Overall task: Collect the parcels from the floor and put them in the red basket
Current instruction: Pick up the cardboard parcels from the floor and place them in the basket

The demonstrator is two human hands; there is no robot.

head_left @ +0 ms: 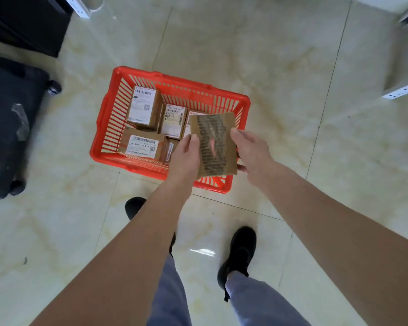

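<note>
My black shoes stand on the glossy cream floor tiles. Above them my left hand and right hand both grasp a flat brown cardboard parcel with dark striped tape, held over the near right corner of the red slatted plastic basket. Labelled brown boxes already lie inside. A dark wheeled suitcase sits left of the basket, a white power strip far right

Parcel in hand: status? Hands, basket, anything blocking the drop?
Left hand and right hand both grip the taped parcel. It is held over the red basket, right side. Labelled boxes already inside. Nothing blocking visible.
</note>
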